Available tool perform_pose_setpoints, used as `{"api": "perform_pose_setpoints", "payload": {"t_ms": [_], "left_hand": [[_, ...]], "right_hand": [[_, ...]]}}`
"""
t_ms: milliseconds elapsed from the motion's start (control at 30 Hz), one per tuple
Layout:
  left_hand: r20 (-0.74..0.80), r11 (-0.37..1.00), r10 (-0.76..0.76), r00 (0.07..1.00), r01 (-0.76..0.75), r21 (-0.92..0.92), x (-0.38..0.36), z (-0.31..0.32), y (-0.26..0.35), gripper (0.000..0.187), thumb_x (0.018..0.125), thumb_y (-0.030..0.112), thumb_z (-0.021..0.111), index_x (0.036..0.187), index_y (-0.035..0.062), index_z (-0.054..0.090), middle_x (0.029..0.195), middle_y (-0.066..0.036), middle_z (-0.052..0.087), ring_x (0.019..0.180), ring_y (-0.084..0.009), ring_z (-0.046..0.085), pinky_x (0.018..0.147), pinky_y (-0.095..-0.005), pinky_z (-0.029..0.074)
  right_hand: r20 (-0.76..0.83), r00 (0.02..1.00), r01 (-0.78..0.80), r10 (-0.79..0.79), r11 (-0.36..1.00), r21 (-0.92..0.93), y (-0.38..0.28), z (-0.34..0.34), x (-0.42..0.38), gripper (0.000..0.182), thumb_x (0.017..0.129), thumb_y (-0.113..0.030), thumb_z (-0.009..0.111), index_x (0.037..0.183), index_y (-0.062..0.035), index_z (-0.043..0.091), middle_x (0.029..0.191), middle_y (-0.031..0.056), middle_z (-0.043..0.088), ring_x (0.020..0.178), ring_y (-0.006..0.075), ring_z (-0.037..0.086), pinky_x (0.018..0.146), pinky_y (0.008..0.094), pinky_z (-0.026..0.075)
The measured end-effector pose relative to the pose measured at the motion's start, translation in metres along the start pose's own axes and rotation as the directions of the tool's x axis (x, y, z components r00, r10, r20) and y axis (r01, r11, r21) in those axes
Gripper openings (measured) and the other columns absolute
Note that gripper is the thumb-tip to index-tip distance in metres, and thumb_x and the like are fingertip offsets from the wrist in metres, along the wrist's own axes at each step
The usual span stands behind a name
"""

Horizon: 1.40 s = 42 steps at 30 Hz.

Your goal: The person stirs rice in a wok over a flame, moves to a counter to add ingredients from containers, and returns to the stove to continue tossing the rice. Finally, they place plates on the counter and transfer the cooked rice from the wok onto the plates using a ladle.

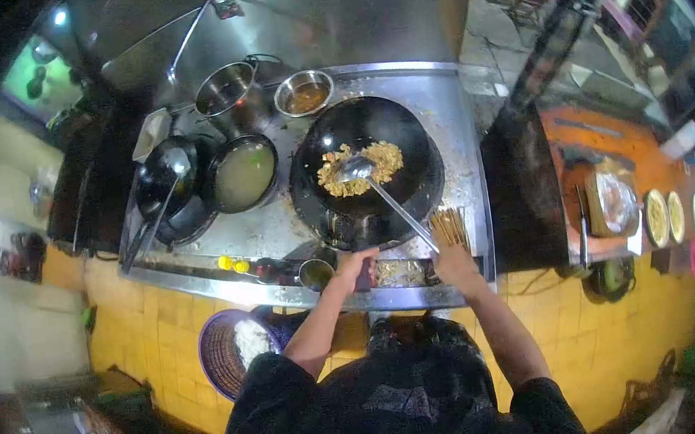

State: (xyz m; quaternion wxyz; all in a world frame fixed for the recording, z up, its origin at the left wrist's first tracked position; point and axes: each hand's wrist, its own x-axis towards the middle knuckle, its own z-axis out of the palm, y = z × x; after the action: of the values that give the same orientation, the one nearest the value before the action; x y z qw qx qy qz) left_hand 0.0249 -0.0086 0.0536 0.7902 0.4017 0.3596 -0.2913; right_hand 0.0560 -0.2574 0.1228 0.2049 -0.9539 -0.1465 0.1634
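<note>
A large black wok [391, 116] sits on the stove with chopped, yellow-brown food [384, 159] in its middle. My right hand [455, 266] is closed round the long handle of a metal ladle [355, 168], whose bowl rests on the food. Beside that hand lies a bundle of thin brown sticks [450, 226]. At the near edge of the wok, my left hand [352, 275] is closed on the dark wok handle [366, 277]. A small cup [316, 274] stands just left of it.
Left of the wok are a pan of cloudy liquid [245, 177], a smaller black wok [160, 175], a tall pot [226, 89] and a bowl of brown liquid [305, 96]. A purple basket [220, 363] is on the floor. Plates [658, 218] stand on the orange table [570, 124].
</note>
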Motion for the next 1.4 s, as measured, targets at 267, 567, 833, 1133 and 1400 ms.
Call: {"api": "perform_pose_setpoints", "payload": {"t_ms": [267, 567, 833, 1133, 1400], "left_hand": [[-0.036, 0.683, 0.308, 0.951, -0.195, 0.704, -0.107, 0.006, -0.052, 0.014, 0.072, 0.010, 0.058, 0.061, 0.0010, 0.056, 0.051, -0.007, 0.055, 0.045, -0.0160, 0.055, 0.043, -0.0301, 0.044], [0.210, 0.163, 0.325, 0.922, -0.274, 0.948, -0.136, 0.145, -0.160, 0.020, 0.069, 0.018, 0.064, 0.072, 0.0006, 0.055, 0.054, -0.007, 0.056, 0.046, -0.0153, 0.056, 0.047, -0.0300, 0.044], [0.586, -0.036, -0.033, 0.810, -0.587, 0.809, -0.100, 0.304, -0.306, 0.024, 0.068, 0.022, 0.064, 0.077, 0.0002, 0.056, 0.056, -0.008, 0.055, 0.049, -0.0184, 0.056, 0.050, -0.0326, 0.044], [0.430, -0.349, -0.589, 0.684, -0.695, 0.628, -0.024, 0.462, -0.485, 0.030, 0.063, 0.021, 0.065, 0.076, -0.0052, 0.059, 0.062, -0.019, 0.059, 0.059, -0.0267, 0.059, 0.056, -0.0368, 0.046], [0.169, -0.261, -0.787, 0.593, -0.569, 0.780, -0.001, 0.586, -0.580, 0.015, 0.069, 0.010, 0.061, 0.062, -0.0016, 0.056, 0.051, -0.009, 0.054, 0.040, -0.0166, 0.052, 0.040, -0.0298, 0.041]], "right_hand": [[-0.365, 0.931, 0.080, 0.025, 0.959, 0.271, 0.036, 0.029, -0.133, 0.049, 0.084, -0.018, 0.052, 0.131, -0.0180, 0.038, 0.098, 0.0240, 0.059, 0.081, 0.0397, 0.059, 0.067, 0.0411, 0.049], [-0.481, 0.780, -0.332, 0.401, 0.916, 0.224, 0.133, 0.041, -0.294, 0.053, 0.083, -0.018, 0.054, 0.132, -0.0243, 0.035, 0.075, 0.0156, 0.053, 0.063, 0.0343, 0.054, 0.053, 0.0427, 0.044], [-0.634, 0.464, -0.499, 0.619, 0.774, 0.390, 0.217, 0.028, -0.546, 0.045, 0.086, -0.018, 0.050, 0.129, -0.0130, 0.040, 0.079, 0.0168, 0.055, 0.065, 0.0359, 0.055, 0.055, 0.0442, 0.045], [0.438, 0.284, 0.285, 0.853, -0.511, 0.811, 0.218, 0.047, -0.624, 0.029, 0.093, -0.027, 0.039, 0.114, -0.0078, 0.043, 0.053, 0.0010, 0.041, 0.040, 0.0092, 0.040, 0.034, 0.0243, 0.037], [0.393, 0.567, 0.631, 0.723, -0.689, 0.357, 0.327, 0.028, -0.688, 0.027, 0.092, -0.026, 0.041, 0.118, -0.0202, 0.037, 0.056, 0.0002, 0.040, 0.039, 0.0058, 0.036, 0.031, 0.0178, 0.030]]}}
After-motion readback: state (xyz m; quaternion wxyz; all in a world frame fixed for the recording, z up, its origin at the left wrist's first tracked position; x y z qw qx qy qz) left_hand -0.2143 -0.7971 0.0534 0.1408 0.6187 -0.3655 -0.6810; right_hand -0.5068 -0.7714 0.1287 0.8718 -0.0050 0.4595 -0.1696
